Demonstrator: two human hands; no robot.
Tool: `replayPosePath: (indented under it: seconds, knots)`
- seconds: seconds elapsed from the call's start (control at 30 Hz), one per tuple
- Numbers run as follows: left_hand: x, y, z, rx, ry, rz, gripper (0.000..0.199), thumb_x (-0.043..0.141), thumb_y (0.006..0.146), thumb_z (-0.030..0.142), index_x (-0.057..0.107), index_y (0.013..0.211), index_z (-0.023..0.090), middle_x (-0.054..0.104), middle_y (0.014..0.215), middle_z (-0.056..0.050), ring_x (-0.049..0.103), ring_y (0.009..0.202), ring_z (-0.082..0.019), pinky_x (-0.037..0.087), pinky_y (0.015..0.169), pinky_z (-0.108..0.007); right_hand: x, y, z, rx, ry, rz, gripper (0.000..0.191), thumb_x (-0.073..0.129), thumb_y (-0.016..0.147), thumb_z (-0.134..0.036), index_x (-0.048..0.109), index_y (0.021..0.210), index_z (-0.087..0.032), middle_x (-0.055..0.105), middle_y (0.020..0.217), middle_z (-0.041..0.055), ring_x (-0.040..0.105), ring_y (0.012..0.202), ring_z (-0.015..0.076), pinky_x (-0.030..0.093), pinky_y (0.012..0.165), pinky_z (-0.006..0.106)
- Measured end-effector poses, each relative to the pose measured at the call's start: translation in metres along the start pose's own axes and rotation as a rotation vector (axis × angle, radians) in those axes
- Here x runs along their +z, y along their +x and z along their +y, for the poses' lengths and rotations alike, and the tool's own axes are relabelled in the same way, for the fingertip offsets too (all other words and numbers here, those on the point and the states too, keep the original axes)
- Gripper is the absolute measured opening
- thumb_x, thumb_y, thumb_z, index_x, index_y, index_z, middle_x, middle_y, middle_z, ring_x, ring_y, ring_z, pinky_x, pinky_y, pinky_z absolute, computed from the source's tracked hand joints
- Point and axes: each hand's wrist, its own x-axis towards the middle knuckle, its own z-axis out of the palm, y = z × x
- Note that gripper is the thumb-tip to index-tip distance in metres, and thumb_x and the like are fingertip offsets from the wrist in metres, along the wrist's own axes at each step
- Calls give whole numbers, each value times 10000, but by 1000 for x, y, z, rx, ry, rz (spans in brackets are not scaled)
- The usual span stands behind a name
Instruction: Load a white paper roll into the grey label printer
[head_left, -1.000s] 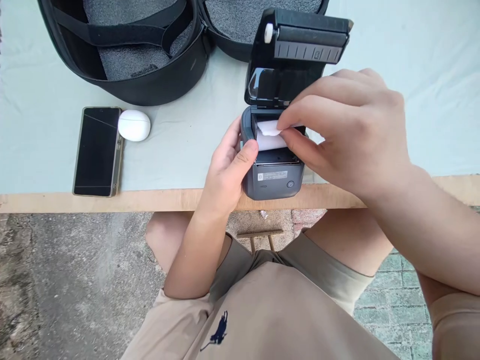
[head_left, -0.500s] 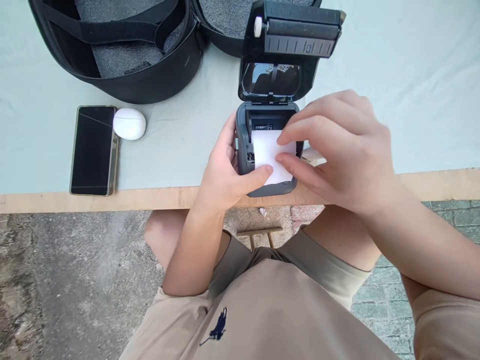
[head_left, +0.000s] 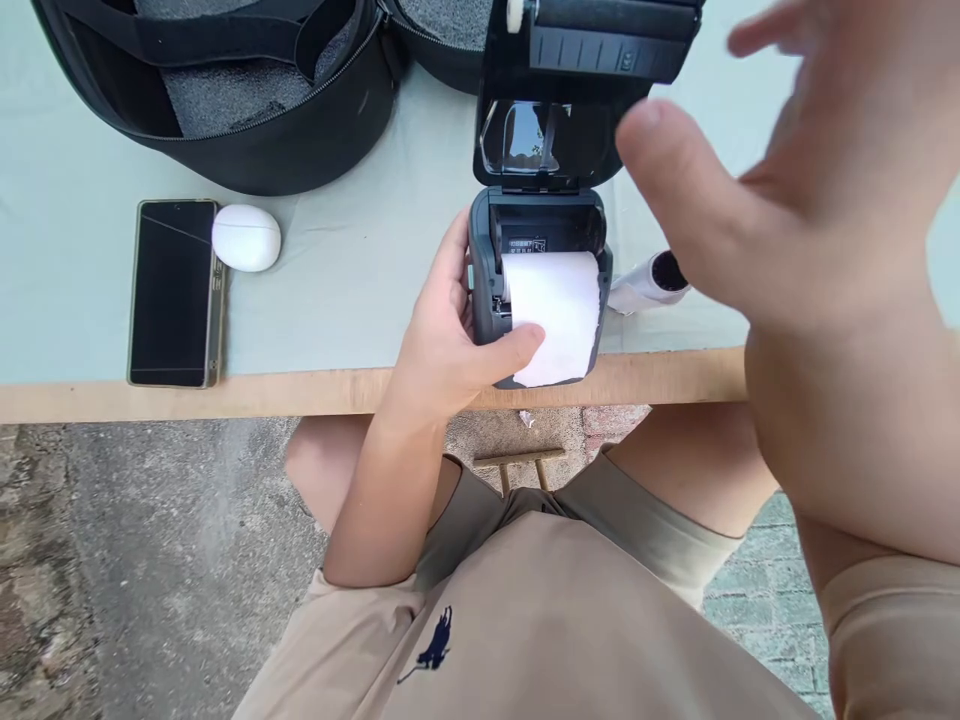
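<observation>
A small dark label printer [head_left: 486,290] stands at the table's front edge with its lid [head_left: 574,140] flipped up. Inside it lies a white paper roll [head_left: 559,300], its loose end hanging over the printer's front. My left hand [head_left: 457,340] grips the printer's left side, with the thumb pressing on the paper. Raised to the right, close to the camera, my right hand [head_left: 795,190] is open, its thumb and fingers apart and nothing visible in it. Below it, a white roll with a dark core [head_left: 652,282] rests on the table, partly covered by the hand.
To the left lies a black phone [head_left: 172,295], with a white oval case [head_left: 247,238] resting against its upper right corner. An opened black zip case [head_left: 300,150] with grey foam sits at the back. The table's wooden edge [head_left: 300,393] runs above my knees.
My right hand has let go of the paper and risen up and right toward the camera. The paper's end now reaches lower over the printer's front. The roll beside the printer shows more.
</observation>
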Motion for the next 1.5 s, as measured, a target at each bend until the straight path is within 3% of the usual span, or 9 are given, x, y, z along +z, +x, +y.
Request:
replayPosePath:
  seconds: [0.1, 0.27, 0.43, 0.67, 0.83, 0.97, 1.1, 1.23, 1.5]
  knots:
    - [1, 0, 2, 6, 0, 4, 762, 767, 652, 257, 445, 1342, 228, 560, 1235, -93, 612, 1011, -229, 550, 774, -305, 2, 6, -1, -117, -68, 9, 380, 408, 929, -416, 597, 1150, -171, 614, 1094, 54, 587, 1007, 185, 450, 870, 339]
    - [3, -1, 5, -24, 6, 1, 695, 724, 702, 308, 443, 1332, 225, 565, 1136, -76, 610, 912, -206, 528, 693, -291, 5, -11, -4, -275, -4, -54, 254, 502, 892, -376, 614, 1029, -193, 611, 1028, 68, 556, 996, 192, 454, 872, 353]
    - [1, 0, 2, 7, 11, -23, 706, 752, 664, 286, 456, 1303, 236, 545, 1118, -63, 573, 799, -150, 512, 600, -257, 6, -18, -6, -249, -57, -63, 201, 541, 879, -375, 595, 987, -214, 601, 1009, 68, 553, 969, 187, 473, 823, 366]
    - [2, 0, 6, -15, 26, -32, 627, 735, 621, 194, 496, 1199, 219, 561, 1103, -58, 600, 832, -160, 521, 644, -255, 9, -20, -5, -274, -103, -158, 115, 573, 862, -312, 591, 954, -245, 591, 1033, 58, 544, 948, 197, 446, 873, 415]
    - [1, 0, 7, -22, 26, -40, 658, 756, 621, 204, 492, 1222, 247, 550, 1210, -63, 612, 991, -232, 562, 766, -316, 8, -24, -6, -328, -40, -164, 67, 576, 867, -307, 611, 877, -251, 615, 1020, 17, 572, 903, 169, 443, 890, 402]
    - [0, 1, 2, -7, -48, -52, 783, 828, 569, 281, 463, 1262, 273, 541, 1265, -55, 596, 1079, -278, 572, 812, -354, 6, -23, -11, -260, -8, -141, 231, 505, 909, -355, 626, 1038, -206, 584, 1189, 77, 549, 1123, 190, 462, 975, 387]
    - [5, 2, 2, 8, -233, -16, 558, 711, 692, 579, 553, 1147, 298, 606, 1172, -29, 592, 1093, -259, 571, 831, -352, 7, -23, -16, -164, -7, -217, 363, 479, 925, -402, 518, 1242, -230, 555, 1310, 54, 534, 1230, 171, 495, 963, 326]
    - [12, -1, 8, -12, -194, 48, 370, 640, 825, 460, 568, 1116, 243, 608, 1115, -43, 577, 1167, -246, 546, 879, -332, 10, -24, -19, -163, 4, -238, 371, 470, 929, -418, 522, 1230, -206, 556, 1313, 71, 527, 1260, 166, 467, 1031, 313]
    - [11, -2, 10, 5, -145, 36, 471, 649, 809, 462, 545, 1182, 195, 627, 1082, -51, 583, 1211, -272, 555, 876, -312, 8, -22, -24, -103, -9, -259, 350, 618, 830, -315, 537, 1158, -227, 551, 1281, 74, 560, 1170, 232, 482, 953, 394]
